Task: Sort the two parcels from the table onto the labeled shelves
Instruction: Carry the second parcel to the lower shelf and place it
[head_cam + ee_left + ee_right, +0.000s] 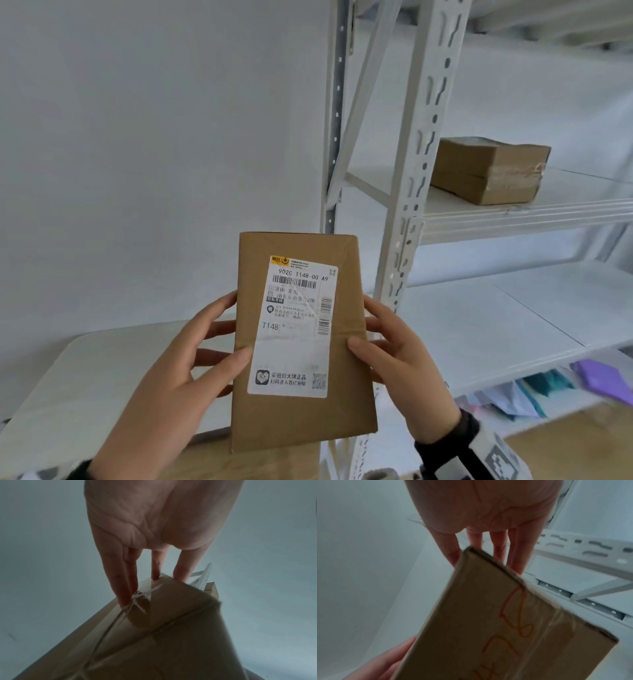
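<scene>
Cardboard parcel [301, 342] was held upright before the shelves [513, 212], left hand [178, 370] and right hand [400, 353] each in a thumb-and-finger grip clamped on its edges; misreading its label [294, 325] risked the wrong shelf.

The head view looks forward and slightly down from the person's eye level, taking in the upright parcel [301, 342] close in front, the table [85, 373] low on the left and the shelf rack [414, 192] to the right. The left wrist view sits very close behind the left hand [154, 524], facing along its fingers onto the parcel's [154, 635] back. The right wrist view looks along the right hand [488, 513] from equally near, at the parcel's [496, 628] rear face. All three views share the parcel and part of the rack.
</scene>
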